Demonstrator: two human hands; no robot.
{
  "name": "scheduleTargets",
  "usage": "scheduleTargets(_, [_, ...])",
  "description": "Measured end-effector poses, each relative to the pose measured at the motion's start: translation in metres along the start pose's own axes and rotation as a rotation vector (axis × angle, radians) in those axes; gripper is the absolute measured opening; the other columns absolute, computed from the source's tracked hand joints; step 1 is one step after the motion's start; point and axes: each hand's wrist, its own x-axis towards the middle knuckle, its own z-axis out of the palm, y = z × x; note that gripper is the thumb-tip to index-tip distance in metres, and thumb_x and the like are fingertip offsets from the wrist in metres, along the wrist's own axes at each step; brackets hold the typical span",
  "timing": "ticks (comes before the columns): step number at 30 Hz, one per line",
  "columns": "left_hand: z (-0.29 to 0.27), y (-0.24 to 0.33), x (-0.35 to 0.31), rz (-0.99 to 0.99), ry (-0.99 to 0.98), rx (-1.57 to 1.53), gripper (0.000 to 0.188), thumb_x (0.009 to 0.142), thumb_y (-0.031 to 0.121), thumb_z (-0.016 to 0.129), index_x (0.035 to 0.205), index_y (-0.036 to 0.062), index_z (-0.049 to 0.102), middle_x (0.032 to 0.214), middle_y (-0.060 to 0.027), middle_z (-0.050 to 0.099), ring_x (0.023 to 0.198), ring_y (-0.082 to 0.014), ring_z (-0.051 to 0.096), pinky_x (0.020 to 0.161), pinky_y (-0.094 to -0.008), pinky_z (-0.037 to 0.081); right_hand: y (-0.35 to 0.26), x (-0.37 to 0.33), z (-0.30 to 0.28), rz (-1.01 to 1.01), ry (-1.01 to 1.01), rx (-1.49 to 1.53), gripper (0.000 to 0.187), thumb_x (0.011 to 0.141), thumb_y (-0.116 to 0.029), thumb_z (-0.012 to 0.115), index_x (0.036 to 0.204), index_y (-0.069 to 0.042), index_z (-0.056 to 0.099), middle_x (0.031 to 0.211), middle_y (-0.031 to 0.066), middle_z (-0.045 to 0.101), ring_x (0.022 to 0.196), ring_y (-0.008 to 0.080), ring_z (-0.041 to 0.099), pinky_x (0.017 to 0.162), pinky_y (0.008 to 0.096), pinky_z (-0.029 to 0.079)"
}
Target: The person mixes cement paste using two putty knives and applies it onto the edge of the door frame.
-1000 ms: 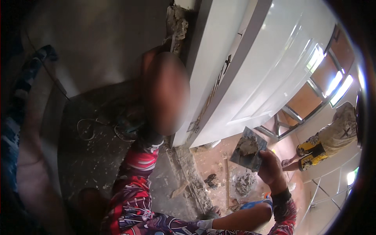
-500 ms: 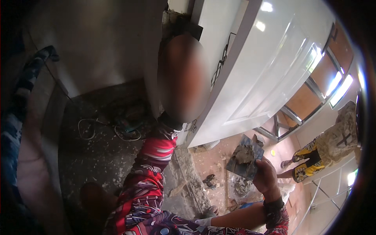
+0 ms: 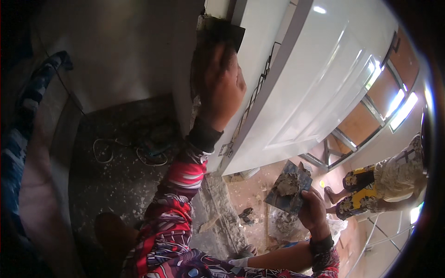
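While my left grip (image 3: 223, 92) pinches a dark blade (image 3: 235, 36) and right grip (image 3: 314, 211) a square plate (image 3: 280, 201), I judge tilting could spill mortar (image 3: 288, 185).

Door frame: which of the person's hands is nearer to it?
Left. The left hand is beside the door frame; the right hand is farther off, lower right, holding a mortar-smeared plate.

White door (image 3: 324, 88) cut off at top; left hand (image 3: 223, 89) partly hides dark blade (image 3: 233, 35)
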Motion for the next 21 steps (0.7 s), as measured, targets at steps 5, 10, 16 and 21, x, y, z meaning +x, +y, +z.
scheduleTargets(5, [-0.004,-0.006,-0.003,0.083,0.043,-0.013,0.026,0.086,0.000,0.060,0.112,-0.0016,0.063,0.107,-0.0184,0.065,0.090,-0.0366,0.064,0.076,-0.0411,0.052,0.002,0.000,0.004,-0.021,-0.004,-0.002,0.036,0.093,-0.004,0.044,0.127,0.005,0.047,0.118,0.0166,0.063,0.102,0.0264,0.067,0.087,0.0391,0.058])
scheduleTargets(10, [-0.014,-0.004,-0.007,0.097,0.008,-0.120,0.027,0.084,-0.003,0.062,0.111,-0.0024,0.064,0.108,-0.0187,0.066,0.091,-0.0363,0.065,0.078,-0.0398,0.053,0.005,0.002,0.004,-0.017,-0.045,-0.009,0.038,0.091,-0.003,0.047,0.128,0.006,0.047,0.119,0.0173,0.062,0.105,0.0277,0.065,0.091,0.0406,0.056])
scheduleTargets(16, [-0.026,-0.009,-0.018,0.110,0.060,-0.227,0.023,0.088,-0.001,0.062,0.111,-0.0030,0.064,0.107,-0.0197,0.066,0.091,-0.0339,0.066,0.076,-0.0394,0.053,0.013,0.007,0.005,-0.030,-0.054,-0.025,0.037,0.091,-0.004,0.047,0.127,0.006,0.049,0.118,0.0176,0.063,0.104,0.0284,0.065,0.092,0.0418,0.055])
scheduleTargets(21, [-0.035,-0.022,-0.037,-0.157,0.045,-0.224,0.022,0.086,-0.001,0.061,0.109,-0.0009,0.063,0.087,-0.0151,0.061,0.073,-0.0319,0.058,0.062,-0.0401,0.047,0.017,0.007,0.009,-0.038,-0.045,-0.083,0.035,0.092,-0.005,0.046,0.125,0.005,0.050,0.118,0.0169,0.063,0.103,0.0280,0.066,0.090,0.0419,0.056])
